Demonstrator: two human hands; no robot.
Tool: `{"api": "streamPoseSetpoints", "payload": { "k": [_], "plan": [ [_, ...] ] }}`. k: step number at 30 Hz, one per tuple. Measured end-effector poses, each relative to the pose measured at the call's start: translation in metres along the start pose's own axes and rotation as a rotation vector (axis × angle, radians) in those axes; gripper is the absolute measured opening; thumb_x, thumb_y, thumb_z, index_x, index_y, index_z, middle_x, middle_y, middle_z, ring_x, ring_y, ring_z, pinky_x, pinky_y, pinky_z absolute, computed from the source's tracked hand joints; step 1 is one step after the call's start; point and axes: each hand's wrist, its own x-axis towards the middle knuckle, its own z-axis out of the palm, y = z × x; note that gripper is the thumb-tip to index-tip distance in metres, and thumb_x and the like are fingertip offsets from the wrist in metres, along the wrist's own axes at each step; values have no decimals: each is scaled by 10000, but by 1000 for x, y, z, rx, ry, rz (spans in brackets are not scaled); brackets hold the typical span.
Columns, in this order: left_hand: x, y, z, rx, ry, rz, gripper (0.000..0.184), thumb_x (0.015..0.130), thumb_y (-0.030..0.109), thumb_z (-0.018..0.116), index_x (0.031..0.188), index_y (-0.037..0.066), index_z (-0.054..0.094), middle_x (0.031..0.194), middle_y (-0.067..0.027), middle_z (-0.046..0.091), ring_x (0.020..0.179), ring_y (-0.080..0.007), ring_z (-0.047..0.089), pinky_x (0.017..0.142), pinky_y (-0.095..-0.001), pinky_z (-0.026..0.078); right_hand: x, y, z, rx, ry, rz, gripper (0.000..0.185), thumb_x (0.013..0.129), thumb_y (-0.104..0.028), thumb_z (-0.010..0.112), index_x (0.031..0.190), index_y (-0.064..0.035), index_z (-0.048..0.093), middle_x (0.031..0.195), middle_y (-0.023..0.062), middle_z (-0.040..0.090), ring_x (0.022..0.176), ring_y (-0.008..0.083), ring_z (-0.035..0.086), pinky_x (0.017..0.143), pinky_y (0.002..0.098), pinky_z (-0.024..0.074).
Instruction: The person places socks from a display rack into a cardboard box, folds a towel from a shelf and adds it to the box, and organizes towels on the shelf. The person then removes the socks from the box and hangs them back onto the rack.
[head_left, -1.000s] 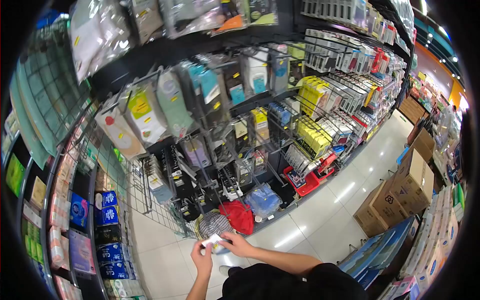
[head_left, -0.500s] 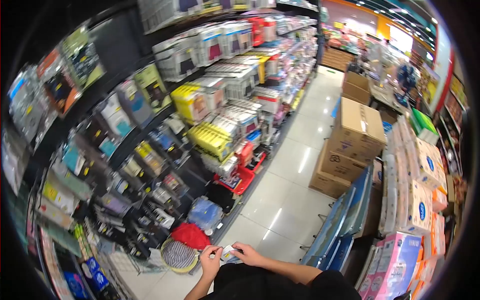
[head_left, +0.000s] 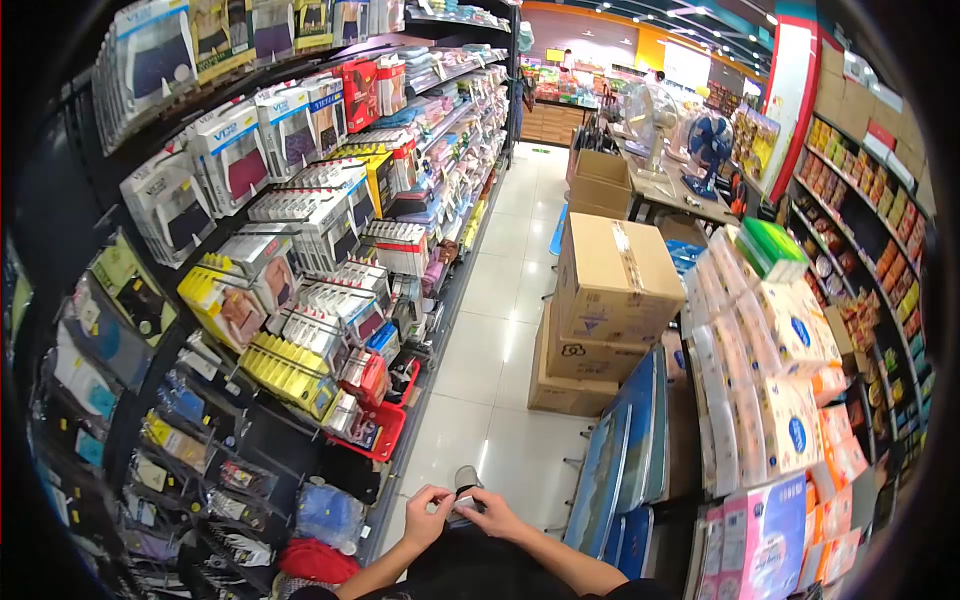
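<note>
My left hand (head_left: 428, 517) and my right hand (head_left: 489, 514) meet low in front of my body, at the bottom middle of the view. Between their fingertips is a small white piece (head_left: 463, 504), like a tag or packet, too small to name surely. My right thumb and fingers grip it, and my left fingers are pinched together at its left edge. Just beyond the hands the tip of a grey shoe (head_left: 466, 478) shows on the floor. To the left lie a red cloth bundle (head_left: 318, 562) and a blue plastic-wrapped bundle (head_left: 328, 516).
Shelves of packaged underwear (head_left: 232, 165) line the left side. Stacked cardboard boxes (head_left: 612, 285) and folded blue boards (head_left: 622, 430) stand to the right, beside tissue packs (head_left: 790, 430). A tiled aisle (head_left: 480, 350) runs ahead to a table with a blue fan (head_left: 708, 140).
My view has turned right, so the shelves and boxes sit further left. Both hands stay together at the white piece, and the shoe tip has come into view.
</note>
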Motion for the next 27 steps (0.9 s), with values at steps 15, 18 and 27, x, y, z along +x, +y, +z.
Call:
{"api": "streamPoseSetpoints", "payload": {
  "k": [15, 18, 27],
  "plan": [
    [301, -15, 41, -118, -231, 118, 74, 843, 51, 715, 898, 6, 694, 851, -94, 671, 759, -184, 640, 687, -286, 503, 238, 29, -142, -187, 43, -10, 285, 841, -179, 766, 1067, -39, 662, 934, 128, 681, 830, 263, 667, 748, 338, 519],
    [341, -20, 52, -96, -279, 107, 77, 832, 38, 723, 899, 13, 694, 859, -95, 672, 766, -190, 643, 691, -291, 505, 273, 29, -164, -193, 58, 16, 270, 849, -187, 755, 1056, -39, 666, 907, 137, 666, 790, 286, 651, 724, 337, 515],
    [493, -36, 118, -28, -260, 78, 86, 820, 35, 737, 894, 18, 697, 853, -86, 673, 778, -168, 623, 708, -287, 485, 406, 74, -255, -111, 27, -2, 291, 863, -221, 742, 1076, -38, 666, 934, 150, 672, 802, 301, 647, 718, 347, 512]
  ]
}}
